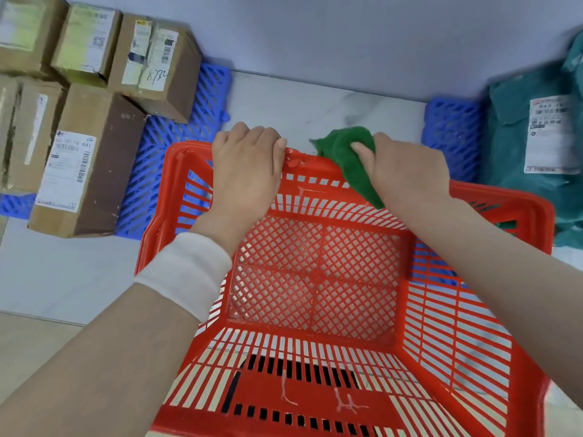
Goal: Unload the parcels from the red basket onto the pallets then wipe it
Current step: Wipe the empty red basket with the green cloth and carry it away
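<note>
- Head view: the red basket [504,192] sits on pale floor between two blue pallets, its mesh bottom bare and its near edge cut off.
- Cardboard parcels [82,159] crowd the left pallet [151,171], partly out of frame.
- A blurred teal parcel [517,159] covers the right pallet [451,127].
- The left hand [246,165] curls over the far rim, hiding its fingertips.
- The right hand [407,168] clamps a green cloth [353,159] against that rim.

A plain, pale blue-grey wall [347,33] fills the top of the frame. Below it, at upper centre, lies a white marble-patterned floor [331,111] with faint grey veins, under soft, even light. At lower left, a beige floor strip [31,348] meets the white along a straight seam.
</note>
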The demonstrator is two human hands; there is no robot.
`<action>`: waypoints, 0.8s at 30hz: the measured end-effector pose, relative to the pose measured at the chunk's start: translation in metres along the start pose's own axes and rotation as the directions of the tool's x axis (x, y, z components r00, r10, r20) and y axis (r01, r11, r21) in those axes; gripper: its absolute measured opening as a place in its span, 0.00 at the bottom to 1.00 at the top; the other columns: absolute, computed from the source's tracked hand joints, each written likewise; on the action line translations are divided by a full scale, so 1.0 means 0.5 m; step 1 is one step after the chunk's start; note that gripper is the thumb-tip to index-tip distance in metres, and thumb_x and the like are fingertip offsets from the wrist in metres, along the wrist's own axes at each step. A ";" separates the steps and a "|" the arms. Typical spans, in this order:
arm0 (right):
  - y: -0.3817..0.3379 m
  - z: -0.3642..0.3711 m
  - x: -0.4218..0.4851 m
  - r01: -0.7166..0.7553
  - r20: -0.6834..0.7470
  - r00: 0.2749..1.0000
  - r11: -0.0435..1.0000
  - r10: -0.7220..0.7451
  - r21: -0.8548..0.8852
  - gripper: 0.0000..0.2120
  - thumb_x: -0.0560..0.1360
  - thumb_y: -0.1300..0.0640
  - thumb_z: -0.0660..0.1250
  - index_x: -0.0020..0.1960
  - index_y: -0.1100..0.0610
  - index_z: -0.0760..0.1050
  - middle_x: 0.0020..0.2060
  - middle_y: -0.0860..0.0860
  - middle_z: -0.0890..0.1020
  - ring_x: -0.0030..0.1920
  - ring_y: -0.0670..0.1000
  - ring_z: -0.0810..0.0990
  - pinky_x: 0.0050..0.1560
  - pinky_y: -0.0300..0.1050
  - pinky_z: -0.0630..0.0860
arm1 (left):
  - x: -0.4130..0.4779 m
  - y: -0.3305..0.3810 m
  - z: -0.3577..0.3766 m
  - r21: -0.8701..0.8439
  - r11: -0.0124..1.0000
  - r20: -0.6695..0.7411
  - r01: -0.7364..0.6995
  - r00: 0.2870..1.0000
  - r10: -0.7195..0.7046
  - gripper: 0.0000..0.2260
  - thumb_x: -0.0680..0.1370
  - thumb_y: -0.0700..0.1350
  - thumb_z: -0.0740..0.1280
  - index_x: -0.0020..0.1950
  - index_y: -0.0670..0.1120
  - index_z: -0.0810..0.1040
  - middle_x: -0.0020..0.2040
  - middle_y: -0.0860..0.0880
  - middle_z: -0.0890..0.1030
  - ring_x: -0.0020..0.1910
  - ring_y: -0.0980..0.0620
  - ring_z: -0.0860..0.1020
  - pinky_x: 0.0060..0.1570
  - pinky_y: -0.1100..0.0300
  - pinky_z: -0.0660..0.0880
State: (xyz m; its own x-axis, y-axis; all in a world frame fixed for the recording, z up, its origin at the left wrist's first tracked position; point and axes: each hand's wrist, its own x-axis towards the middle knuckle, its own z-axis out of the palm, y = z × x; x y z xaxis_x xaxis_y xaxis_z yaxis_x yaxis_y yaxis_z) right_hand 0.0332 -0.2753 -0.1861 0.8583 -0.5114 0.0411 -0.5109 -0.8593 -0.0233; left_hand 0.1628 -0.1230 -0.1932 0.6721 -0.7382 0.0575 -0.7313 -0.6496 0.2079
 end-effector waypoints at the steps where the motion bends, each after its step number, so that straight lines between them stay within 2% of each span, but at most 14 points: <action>1: -0.013 0.008 0.009 -0.051 0.018 0.999 0.998 0.051 0.021 0.25 0.79 0.43 0.50 0.48 0.64 0.73 0.33 0.61 0.79 0.31 0.60 0.75 0.26 0.41 0.47 | 0.000 0.001 0.000 0.000 1.000 0.000 0.001 1.000 -0.001 0.21 0.80 0.50 0.45 0.48 0.43 0.76 0.45 0.45 0.80 0.46 0.44 0.72 0.48 0.53 0.59; 4: -0.076 0.018 0.022 -0.003 -0.010 1.000 0.975 0.005 0.222 0.23 0.79 0.43 0.50 0.51 0.61 0.72 0.34 0.54 0.75 0.33 0.55 0.69 0.29 0.44 0.54 | -0.004 -0.001 -0.002 0.002 1.000 -0.002 -0.012 1.000 0.012 0.17 0.81 0.48 0.49 0.48 0.43 0.76 0.45 0.44 0.80 0.46 0.43 0.72 0.48 0.53 0.59; 6: -0.101 0.021 0.016 0.088 -0.056 0.996 0.961 -0.076 0.263 0.21 0.80 0.45 0.51 0.54 0.61 0.71 0.40 0.55 0.79 0.38 0.57 0.74 0.37 0.45 0.60 | -0.004 -0.003 -0.004 0.013 1.000 0.007 -0.021 1.000 0.020 0.16 0.81 0.47 0.50 0.48 0.43 0.75 0.45 0.44 0.79 0.46 0.43 0.72 0.47 0.53 0.59; 8: -0.090 0.017 0.008 0.160 -0.031 0.987 0.949 -0.158 0.271 0.20 0.79 0.45 0.53 0.56 0.61 0.71 0.45 0.56 0.80 0.43 0.58 0.76 0.41 0.46 0.61 | -0.006 -0.004 -0.006 0.013 1.000 0.016 -0.029 0.999 0.028 0.16 0.81 0.48 0.50 0.48 0.43 0.75 0.45 0.44 0.79 0.47 0.43 0.71 0.48 0.53 0.58; 10: -0.053 0.006 -0.002 0.258 0.017 0.963 0.933 -0.270 0.252 0.21 0.78 0.46 0.56 0.58 0.62 0.71 0.47 0.57 0.80 0.46 0.59 0.77 0.42 0.47 0.63 | -0.006 -0.002 -0.006 0.002 1.000 0.018 -0.030 0.999 0.030 0.16 0.82 0.48 0.49 0.48 0.43 0.75 0.46 0.45 0.79 0.47 0.44 0.71 0.48 0.53 0.58; 13: 0.014 -0.019 -0.022 0.402 0.075 0.911 0.914 -0.405 0.052 0.23 0.75 0.46 0.58 0.56 0.66 0.74 0.42 0.62 0.81 0.42 0.63 0.78 0.41 0.53 0.72 | -0.007 -0.001 -0.005 -0.003 1.000 0.014 -0.021 1.000 0.021 0.17 0.81 0.48 0.49 0.49 0.43 0.75 0.46 0.44 0.79 0.47 0.43 0.71 0.49 0.53 0.59; 17: 0.054 -0.029 -0.043 0.373 0.105 0.926 0.924 -0.363 -0.091 0.24 0.73 0.46 0.57 0.50 0.68 0.74 0.41 0.65 0.79 0.46 0.64 0.78 0.45 0.57 0.73 | -0.005 0.000 -0.002 -0.004 1.000 0.006 -0.011 1.000 0.011 0.17 0.81 0.48 0.48 0.49 0.43 0.75 0.47 0.44 0.79 0.48 0.43 0.72 0.50 0.52 0.59; 21: -0.032 -0.001 -0.021 0.291 0.076 0.954 0.957 -0.290 0.001 0.25 0.74 0.45 0.60 0.53 0.68 0.72 0.43 0.63 0.77 0.42 0.61 0.75 0.44 0.53 0.68 | -0.004 -0.003 0.001 -0.011 1.000 -0.010 -0.018 1.000 0.018 0.17 0.81 0.48 0.49 0.49 0.43 0.75 0.47 0.44 0.79 0.49 0.43 0.72 0.49 0.52 0.59; 24: -0.061 0.011 -0.014 0.298 0.021 0.954 0.952 -0.300 0.072 0.24 0.75 0.46 0.60 0.56 0.69 0.72 0.44 0.63 0.78 0.42 0.61 0.76 0.43 0.53 0.69 | -0.005 -0.003 0.001 0.004 0.999 -0.013 -0.034 0.999 0.034 0.18 0.81 0.48 0.48 0.49 0.43 0.75 0.47 0.44 0.79 0.49 0.43 0.72 0.49 0.52 0.59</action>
State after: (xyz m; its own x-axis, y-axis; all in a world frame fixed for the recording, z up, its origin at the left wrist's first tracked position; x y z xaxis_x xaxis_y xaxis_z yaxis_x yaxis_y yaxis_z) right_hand 0.0431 -0.2455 -0.1910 0.9729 -0.2299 0.0255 -0.2272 -0.9704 -0.0815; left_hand 0.1622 -0.1200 -0.1944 0.6484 -0.7573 0.0775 -0.7541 -0.6250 0.2016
